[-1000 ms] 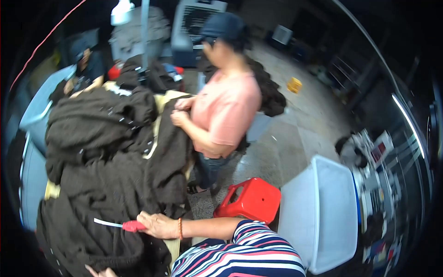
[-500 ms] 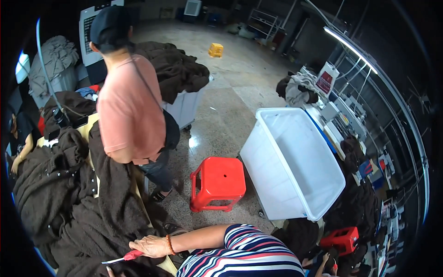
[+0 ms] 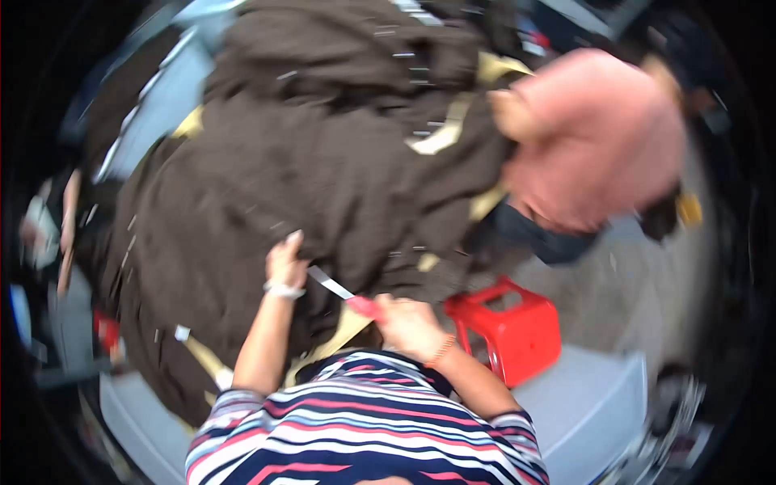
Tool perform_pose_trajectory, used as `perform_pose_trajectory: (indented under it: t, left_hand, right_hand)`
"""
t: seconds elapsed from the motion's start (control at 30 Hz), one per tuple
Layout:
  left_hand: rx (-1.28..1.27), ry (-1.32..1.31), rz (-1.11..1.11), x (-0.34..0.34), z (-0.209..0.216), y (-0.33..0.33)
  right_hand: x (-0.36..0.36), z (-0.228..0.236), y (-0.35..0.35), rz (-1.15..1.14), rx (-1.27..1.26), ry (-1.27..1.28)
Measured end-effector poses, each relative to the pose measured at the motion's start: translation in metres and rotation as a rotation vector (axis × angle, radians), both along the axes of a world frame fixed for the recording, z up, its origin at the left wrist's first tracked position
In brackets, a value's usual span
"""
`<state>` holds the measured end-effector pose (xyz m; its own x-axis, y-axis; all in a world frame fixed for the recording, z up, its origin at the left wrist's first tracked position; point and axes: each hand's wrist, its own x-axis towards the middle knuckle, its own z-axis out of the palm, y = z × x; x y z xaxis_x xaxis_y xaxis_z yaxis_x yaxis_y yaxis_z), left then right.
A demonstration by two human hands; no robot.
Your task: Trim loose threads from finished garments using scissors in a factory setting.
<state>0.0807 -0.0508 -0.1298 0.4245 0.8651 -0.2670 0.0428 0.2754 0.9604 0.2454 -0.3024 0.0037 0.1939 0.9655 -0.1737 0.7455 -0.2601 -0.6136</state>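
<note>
Dark brown fleecy cloth (image 3: 347, 186) lies in a wide, wrinkled heap in front of me, with small shiny pieces scattered over it. My right hand (image 3: 411, 326), wearing a beaded bracelet, is closed around the handle of a red-handled bladed tool (image 3: 365, 308). Its pale metal blade points up and left over the cloth, toward my other hand. Blur hides whether it has one blade or two. My left hand (image 3: 286, 263), with a white band at the wrist, is on the cloth just left of the blade tip. Its fingers are smeared by motion.
A person in a pink shirt (image 3: 598, 137) stands at the right side of the cloth. Beside my right forearm is a red plastic stool (image 3: 525, 327), with a pale bin (image 3: 594, 404) behind it. Yellowish table surface (image 3: 443, 139) shows between folds. Another person's arm (image 3: 69, 230) appears far left.
My view has swung left and down to the cloth, so the person, stool and bin now appear farther right. My left hand has come fully into view; the right still holds the red-handled tool.
</note>
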Motion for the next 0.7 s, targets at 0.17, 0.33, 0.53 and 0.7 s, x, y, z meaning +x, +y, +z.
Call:
perform_pose_trajectory:
  t: [0.17,0.33,0.53,0.7]
  left_hand:
    - [-0.390,-0.400,0.218,0.005,0.016,-0.021]
    - [-0.388,-0.438,0.271,0.001,0.022,-0.024]
    - [-0.382,-0.416,0.222,-0.003,0.018,-0.024]
    - [-0.375,-0.417,0.254,-0.002,0.020,-0.023]
  right_hand:
    - [0.010,0.028,0.034,0.059,-0.037,-0.052]
    - [0.004,0.032,0.052,0.160,-0.110,-0.038]
    - [-0.004,0.045,0.060,0.106,-0.135,-0.075]
    - [-0.006,0.044,0.061,0.129,-0.149,-0.082]
